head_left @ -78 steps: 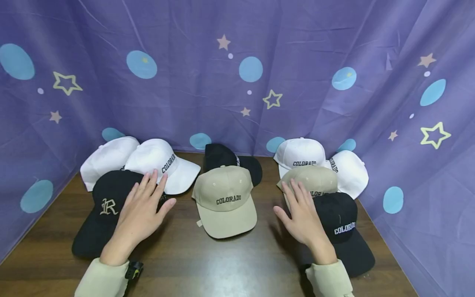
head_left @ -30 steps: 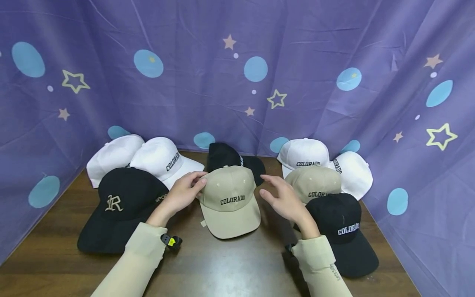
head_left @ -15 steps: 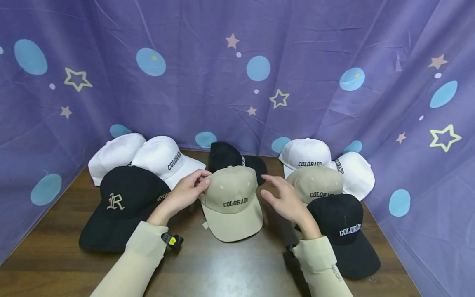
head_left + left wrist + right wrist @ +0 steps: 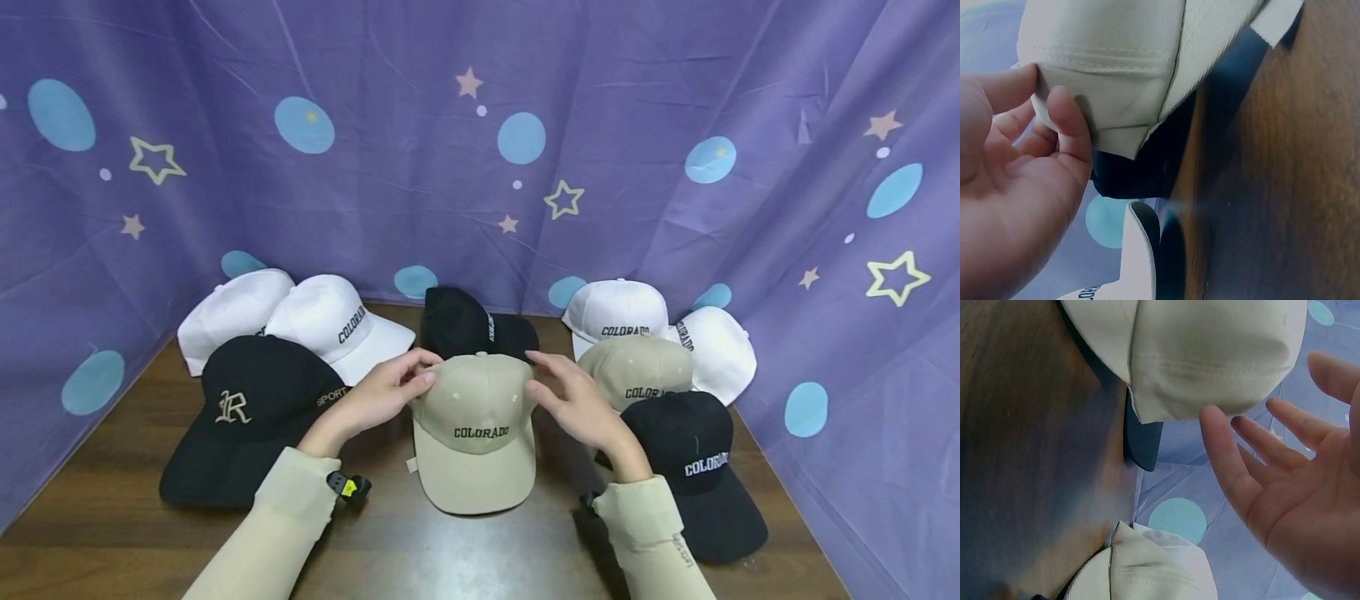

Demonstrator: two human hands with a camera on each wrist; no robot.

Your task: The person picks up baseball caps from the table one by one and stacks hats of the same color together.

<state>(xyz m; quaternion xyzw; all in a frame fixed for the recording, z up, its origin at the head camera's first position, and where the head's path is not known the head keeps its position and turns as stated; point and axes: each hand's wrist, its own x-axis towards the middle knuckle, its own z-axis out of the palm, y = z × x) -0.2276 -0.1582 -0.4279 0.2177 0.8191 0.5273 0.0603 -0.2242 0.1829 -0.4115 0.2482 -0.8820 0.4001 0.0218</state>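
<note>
Left fingers (image 4: 1071, 128) pinch beige cap (image 4: 476, 402) — black cap (image 4: 453, 323) behind.

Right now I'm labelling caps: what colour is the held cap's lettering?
Black lettering, clearest in the head view.

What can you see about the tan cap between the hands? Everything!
The tan cap looks like stitched cloth: a rounded crown with a top button and eyelets, dark COLORADO lettering, a curved brim facing the viewer, and a pale tag at one side. It is right way up in front of a black cap, its back edge apparently raised off the table. The left hand pinches its edge; the right hand is at the other side, but I can't tell whether it touches.
</note>
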